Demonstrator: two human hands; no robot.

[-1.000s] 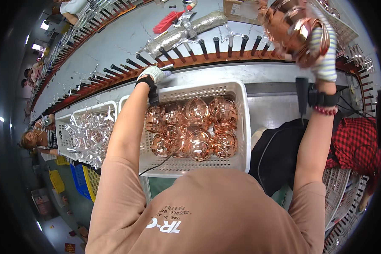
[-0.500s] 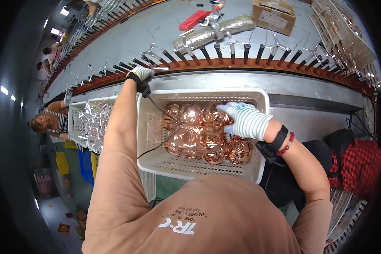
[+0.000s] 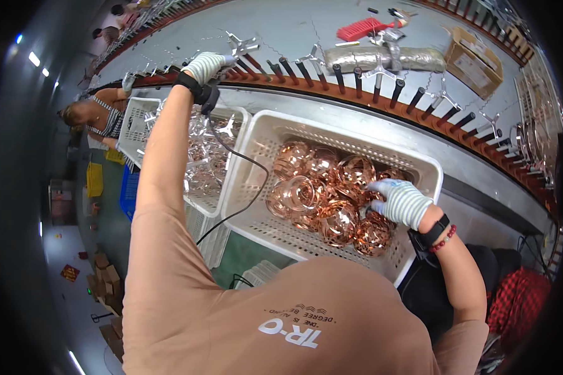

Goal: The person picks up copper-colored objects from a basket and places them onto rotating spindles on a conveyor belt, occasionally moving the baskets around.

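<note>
My left hand (image 3: 205, 67), in a striped work glove, is at the row of black-tipped rods (image 3: 286, 65). Its fingers are curled, and what they close on is hidden. Just beyond them stands a silver three-armed bracket (image 3: 241, 44). Below, a white plastic crate (image 3: 256, 219) holds several shiny copper-coloured, see-through globes (image 3: 338, 224) with round openings. My right hand (image 3: 399, 203), gloved alike, reaches over the crate's right side. Its thumb and fingers are apart at the globes, and I see nothing gripped between them.
Another crate (image 3: 197, 203) full of silver brackets stands to the left, and a person (image 3: 103, 115) works beyond it. On the grey surface behind the rods lie a red brush (image 3: 361, 29), a wrapped bundle (image 3: 419, 59) and a cardboard box (image 3: 475, 61). A cable hangs from my left wrist.
My view has turned, so crate and rods appear slanted. The left hand has gone up and farther along the rods, nearer a bracket. The right hand stays over the globes, its fingers slightly closer together.
</note>
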